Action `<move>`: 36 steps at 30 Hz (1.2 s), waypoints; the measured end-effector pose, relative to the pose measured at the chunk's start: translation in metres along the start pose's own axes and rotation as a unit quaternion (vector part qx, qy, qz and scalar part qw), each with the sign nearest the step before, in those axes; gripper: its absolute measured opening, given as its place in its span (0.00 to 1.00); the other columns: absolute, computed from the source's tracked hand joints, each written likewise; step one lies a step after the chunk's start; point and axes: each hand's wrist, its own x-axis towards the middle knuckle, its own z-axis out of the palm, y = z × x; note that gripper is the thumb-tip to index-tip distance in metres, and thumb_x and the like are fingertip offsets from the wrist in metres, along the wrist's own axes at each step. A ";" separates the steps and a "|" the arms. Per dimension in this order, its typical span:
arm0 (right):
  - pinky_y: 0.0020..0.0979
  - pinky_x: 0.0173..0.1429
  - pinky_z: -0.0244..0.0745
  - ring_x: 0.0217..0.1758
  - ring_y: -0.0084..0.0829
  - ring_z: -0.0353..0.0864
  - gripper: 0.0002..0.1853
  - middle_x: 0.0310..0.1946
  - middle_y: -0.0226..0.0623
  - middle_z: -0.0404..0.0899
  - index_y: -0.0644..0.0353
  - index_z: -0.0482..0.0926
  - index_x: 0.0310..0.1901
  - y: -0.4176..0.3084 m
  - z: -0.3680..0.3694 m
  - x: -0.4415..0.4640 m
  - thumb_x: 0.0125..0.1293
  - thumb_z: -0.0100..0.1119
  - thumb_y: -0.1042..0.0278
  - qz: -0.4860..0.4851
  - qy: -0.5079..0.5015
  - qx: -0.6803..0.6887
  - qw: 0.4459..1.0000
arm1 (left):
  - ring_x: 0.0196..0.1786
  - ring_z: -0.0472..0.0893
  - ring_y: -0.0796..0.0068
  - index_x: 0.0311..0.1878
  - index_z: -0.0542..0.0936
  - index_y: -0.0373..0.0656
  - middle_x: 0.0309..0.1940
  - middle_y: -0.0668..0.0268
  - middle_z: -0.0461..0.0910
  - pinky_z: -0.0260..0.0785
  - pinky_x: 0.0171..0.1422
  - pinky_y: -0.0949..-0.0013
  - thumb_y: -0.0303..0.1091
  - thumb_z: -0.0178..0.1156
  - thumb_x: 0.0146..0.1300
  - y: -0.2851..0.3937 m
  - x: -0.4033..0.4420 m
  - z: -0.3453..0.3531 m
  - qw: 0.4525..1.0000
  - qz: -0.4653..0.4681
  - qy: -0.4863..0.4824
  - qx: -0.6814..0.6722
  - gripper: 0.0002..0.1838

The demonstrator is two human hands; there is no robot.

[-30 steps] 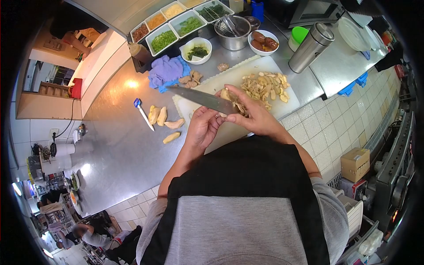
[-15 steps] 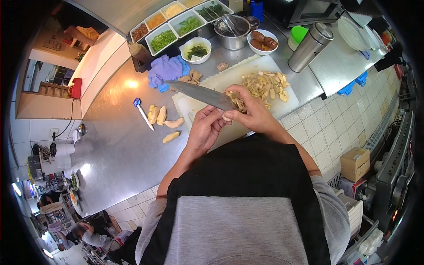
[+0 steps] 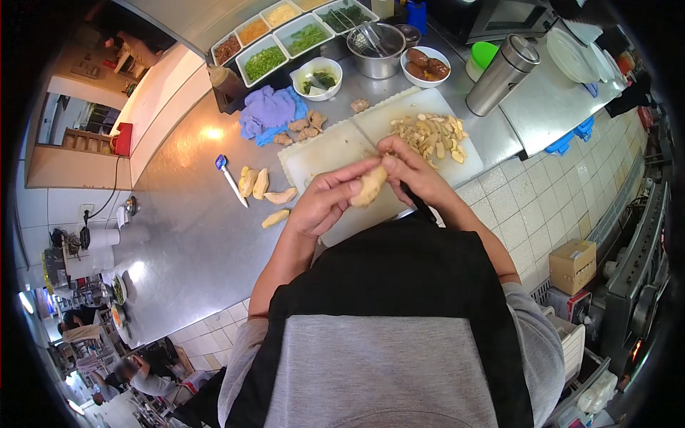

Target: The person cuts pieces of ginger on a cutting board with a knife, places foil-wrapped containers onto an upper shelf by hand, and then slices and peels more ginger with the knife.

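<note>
Between my two hands is a pale, peeled piece of ginger [image 3: 367,188]. My left hand [image 3: 325,203] pinches it between thumb and fingers. My right hand [image 3: 421,177] is closed, its thumb and forefinger at the ginger's upper end. The black handle of a knife [image 3: 419,204] shows under the right palm; its blade is hidden. Below is a white cutting board [image 3: 335,150], with a heap of ginger peelings [image 3: 432,135] on its right part. Several peeled ginger pieces [image 3: 260,184] lie on the steel counter to the left, and unpeeled ginger [image 3: 308,127] sits at the board's far left corner.
A peeler-like tool with a blue head [image 3: 232,182] lies left of the ginger. Purple and blue cloths [image 3: 267,113], a white bowl of greens [image 3: 317,80], a steel pot [image 3: 377,60], a bowl of brown eggs [image 3: 426,68] and a steel flask [image 3: 501,75] line the back.
The knife blade, stretched across the board before, has swung out of sight and its handle now shows. Peelings held at the blade are gone from the hand, and the ginger is now exposed.
</note>
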 end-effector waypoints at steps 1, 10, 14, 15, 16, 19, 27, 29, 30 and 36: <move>0.34 0.39 0.74 0.33 0.32 0.79 0.26 0.32 0.39 0.75 0.55 0.64 0.55 0.002 -0.003 0.000 0.64 0.60 0.49 0.001 -0.002 0.030 1.000 | 0.51 0.80 0.68 0.63 0.68 0.34 0.51 0.58 0.78 0.75 0.51 0.69 0.29 0.53 0.68 -0.002 0.003 -0.005 0.999 0.019 0.002 -0.040 0.21; 0.42 0.51 0.73 0.46 0.53 0.80 0.47 0.50 0.56 0.76 0.53 0.51 0.71 0.000 0.020 -0.007 0.57 0.65 0.44 -0.157 0.061 -0.313 0.935 | 0.48 0.81 0.67 0.65 0.62 0.29 0.52 0.55 0.77 0.78 0.50 0.68 0.28 0.52 0.68 -0.011 0.008 -0.007 0.989 0.050 0.088 -0.107 0.25; 0.41 0.51 0.73 0.45 0.54 0.80 0.47 0.46 0.56 0.78 0.53 0.51 0.71 -0.006 0.023 -0.008 0.56 0.65 0.44 -0.135 0.064 -0.331 0.932 | 0.47 0.82 0.71 0.64 0.64 0.28 0.51 0.57 0.77 0.78 0.50 0.69 0.26 0.53 0.68 -0.016 0.007 -0.006 0.984 0.051 0.145 -0.085 0.24; 0.42 0.50 0.73 0.44 0.54 0.81 0.46 0.44 0.56 0.79 0.54 0.52 0.70 -0.006 0.023 -0.007 0.56 0.65 0.44 -0.131 0.065 -0.333 0.931 | 0.46 0.82 0.71 0.63 0.65 0.29 0.51 0.57 0.77 0.78 0.50 0.69 0.26 0.53 0.67 -0.017 0.008 -0.003 0.985 0.055 0.150 -0.068 0.23; 0.42 0.49 0.73 0.44 0.53 0.81 0.46 0.43 0.56 0.79 0.54 0.54 0.69 -0.006 0.022 -0.006 0.56 0.66 0.44 -0.127 0.066 -0.335 0.931 | 0.46 0.82 0.72 0.63 0.66 0.29 0.50 0.58 0.77 0.78 0.50 0.69 0.26 0.53 0.67 -0.017 0.008 0.002 0.985 0.058 0.155 -0.051 0.22; 0.40 0.54 0.72 0.50 0.48 0.79 0.40 0.46 0.53 0.78 0.55 0.58 0.66 -0.003 0.022 -0.002 0.56 0.67 0.51 -0.144 0.076 -0.309 0.937 | 0.46 0.81 0.72 0.61 0.69 0.30 0.50 0.59 0.78 0.78 0.50 0.70 0.27 0.53 0.68 -0.019 0.004 0.004 0.986 0.043 0.161 -0.002 0.20; 0.30 0.30 0.72 0.27 0.28 0.78 0.23 0.29 0.37 0.77 0.59 0.65 0.55 0.002 0.010 0.010 0.66 0.58 0.54 -0.079 0.116 -0.085 0.986 | 0.48 0.81 0.68 0.62 0.68 0.31 0.49 0.59 0.78 0.77 0.50 0.70 0.30 0.53 0.69 -0.022 0.004 0.011 0.995 0.002 0.097 -0.017 0.21; 0.26 0.27 0.70 0.25 0.22 0.74 0.20 0.29 0.32 0.76 0.58 0.65 0.53 -0.003 0.003 0.007 0.68 0.56 0.56 -0.069 0.101 -0.004 0.993 | 0.48 0.81 0.67 0.62 0.67 0.30 0.49 0.58 0.78 0.77 0.50 0.69 0.32 0.53 0.69 -0.016 0.007 0.008 0.994 0.016 0.099 -0.035 0.22; 0.30 0.31 0.72 0.26 0.27 0.76 0.26 0.32 0.34 0.76 0.57 0.64 0.58 -0.009 0.002 0.002 0.66 0.58 0.52 -0.030 0.080 -0.040 0.996 | 0.48 0.81 0.67 0.63 0.67 0.30 0.50 0.58 0.78 0.77 0.50 0.68 0.31 0.53 0.69 -0.014 0.007 0.006 0.994 0.016 0.105 -0.039 0.22; 0.39 0.56 0.70 0.51 0.47 0.78 0.40 0.50 0.50 0.77 0.54 0.56 0.69 -0.003 0.018 -0.007 0.59 0.64 0.50 -0.149 0.069 -0.307 0.937 | 0.49 0.81 0.66 0.63 0.67 0.31 0.51 0.56 0.77 0.78 0.51 0.66 0.26 0.50 0.68 -0.022 0.009 -0.012 0.987 0.033 0.145 -0.068 0.21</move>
